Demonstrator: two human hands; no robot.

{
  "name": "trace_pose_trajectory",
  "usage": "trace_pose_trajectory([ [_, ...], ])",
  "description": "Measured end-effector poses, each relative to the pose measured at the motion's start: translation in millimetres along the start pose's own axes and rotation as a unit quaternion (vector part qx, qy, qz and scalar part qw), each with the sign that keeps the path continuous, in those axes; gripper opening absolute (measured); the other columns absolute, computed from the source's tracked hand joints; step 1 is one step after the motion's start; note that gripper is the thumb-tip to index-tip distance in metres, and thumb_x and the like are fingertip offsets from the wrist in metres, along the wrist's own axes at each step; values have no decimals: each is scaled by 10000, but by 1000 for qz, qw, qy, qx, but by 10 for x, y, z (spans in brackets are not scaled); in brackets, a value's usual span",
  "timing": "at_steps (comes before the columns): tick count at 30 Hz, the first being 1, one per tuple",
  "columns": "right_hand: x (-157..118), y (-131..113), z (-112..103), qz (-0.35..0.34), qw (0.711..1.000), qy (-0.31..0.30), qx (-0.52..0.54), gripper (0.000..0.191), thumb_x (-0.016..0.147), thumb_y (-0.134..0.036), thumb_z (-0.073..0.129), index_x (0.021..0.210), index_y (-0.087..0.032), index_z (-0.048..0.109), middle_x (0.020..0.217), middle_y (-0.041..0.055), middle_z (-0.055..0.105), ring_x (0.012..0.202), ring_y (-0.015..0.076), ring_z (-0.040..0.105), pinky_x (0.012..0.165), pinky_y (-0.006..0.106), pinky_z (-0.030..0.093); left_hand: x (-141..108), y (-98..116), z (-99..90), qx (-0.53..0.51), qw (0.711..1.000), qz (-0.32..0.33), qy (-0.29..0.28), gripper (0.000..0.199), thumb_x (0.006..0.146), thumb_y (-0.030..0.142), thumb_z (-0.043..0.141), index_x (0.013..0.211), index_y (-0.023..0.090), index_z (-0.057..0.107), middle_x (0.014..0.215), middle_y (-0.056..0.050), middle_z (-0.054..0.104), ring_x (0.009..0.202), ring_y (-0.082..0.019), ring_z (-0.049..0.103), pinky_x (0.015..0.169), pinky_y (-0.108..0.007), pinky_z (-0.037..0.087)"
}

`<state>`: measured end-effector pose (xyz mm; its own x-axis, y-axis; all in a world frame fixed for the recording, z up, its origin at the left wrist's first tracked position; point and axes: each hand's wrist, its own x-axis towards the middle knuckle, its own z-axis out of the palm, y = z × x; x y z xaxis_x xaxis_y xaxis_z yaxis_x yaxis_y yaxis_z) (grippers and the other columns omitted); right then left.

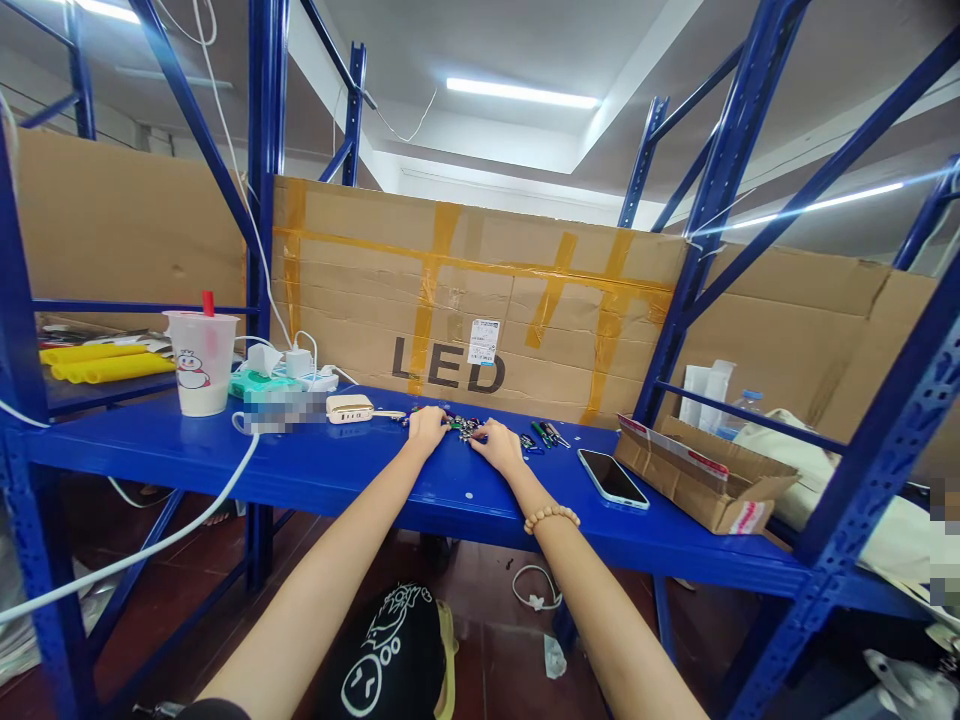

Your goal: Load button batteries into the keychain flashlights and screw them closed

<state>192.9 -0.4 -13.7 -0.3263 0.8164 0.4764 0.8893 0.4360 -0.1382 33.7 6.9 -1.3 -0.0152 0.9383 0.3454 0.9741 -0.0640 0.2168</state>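
My left hand [427, 429] and my right hand [497, 446] rest palm down on the blue steel shelf [450, 495], with their fingertips at a small heap of tiny metal and green electronic parts [463, 428]. The heap lies between the hands. Whether either hand pinches a part is hidden by the fingers. Several small screwdrivers [547, 434] lie to the right of my right hand. A beaded bracelet [551, 517] circles my right wrist.
A smartphone [612, 478] and an open cardboard box [705, 475] sit on the shelf to the right. To the left stand a cream charger [349, 408], a lidded plastic cup [201, 362] and white cables. Blue rack uprights frame the shelf, with cardboard [472, 290] behind.
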Motion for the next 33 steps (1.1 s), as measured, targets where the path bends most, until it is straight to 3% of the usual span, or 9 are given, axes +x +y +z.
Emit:
trace_pose_trajectory([
  [11, -34, -30, -8, 35, 999, 3, 24, 180, 783, -314, 540, 830, -239, 697, 893, 11, 642, 817, 141, 584, 630, 212, 395, -1, -52, 62, -47, 999, 23, 12, 259, 865, 288, 498, 1086, 161, 541, 1120, -79, 550, 968, -186, 554, 821, -387, 475],
  [23, -54, -32, -19, 50, 996, 5, 68, 147, 730, -336, 598, 767, -239, 702, 798, 0, 676, 760, 146, 612, 614, 214, 418, -29, -1, 73, -169, 976, 99, 90, 229, 870, 249, 489, 1066, 148, 552, 1109, -78, 556, 987, -186, 547, 841, -394, 465],
  [28, -47, -18, -3, 53, 995, 7, 81, 173, 728, -365, 591, 748, -234, 702, 822, 8, 674, 763, 152, 614, 604, 222, 415, 24, 4, 136, -208, 966, 84, 127, 286, 884, 207, 457, 1162, 150, 487, 1136, -91, 527, 965, -180, 552, 824, -375, 474],
  [33, -44, -16, 1, 54, 994, 10, 89, 160, 726, -330, 579, 736, -225, 700, 833, 8, 673, 761, 151, 613, 606, 224, 413, 57, 7, 183, -223, 963, 66, 135, 247, 871, 224, 482, 1101, 139, 513, 1116, -82, 531, 944, -179, 553, 797, -374, 482],
])
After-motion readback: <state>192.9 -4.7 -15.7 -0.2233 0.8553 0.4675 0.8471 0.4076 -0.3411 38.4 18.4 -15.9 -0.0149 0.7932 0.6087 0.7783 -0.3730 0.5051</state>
